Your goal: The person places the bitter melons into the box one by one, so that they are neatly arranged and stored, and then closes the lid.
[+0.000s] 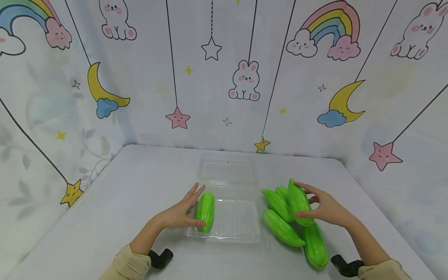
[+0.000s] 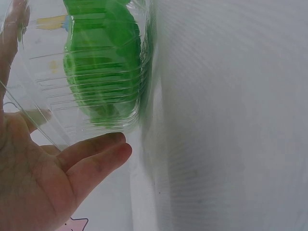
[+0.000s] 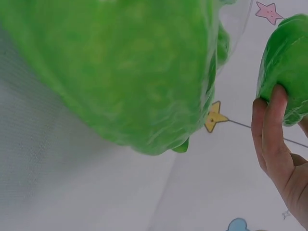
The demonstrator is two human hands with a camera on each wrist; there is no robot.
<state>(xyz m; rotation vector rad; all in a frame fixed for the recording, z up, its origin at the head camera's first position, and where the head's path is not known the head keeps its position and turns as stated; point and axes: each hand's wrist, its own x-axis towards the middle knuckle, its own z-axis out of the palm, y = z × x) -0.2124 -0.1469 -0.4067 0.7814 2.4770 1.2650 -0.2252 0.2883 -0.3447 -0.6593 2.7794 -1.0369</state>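
My right hand grips a bright green, ridged toy gourd between thumb and fingers, tilted over the pile; the right wrist view shows its fingertips on the gourd. Another such gourd lies lengthwise in the left side of a clear plastic clamshell box. My left hand is at the box's left side, fingers spread and thumb overlapping the near end of that gourd. In the left wrist view its straight fingers lie right at the box's ribbed corner, with the gourd behind the clear wall.
Several more green gourds lie heaped to the right of the box, one reaching toward the front. The box's lid is folded back flat on the white table. Patterned cloth walls rise behind and beside the table.
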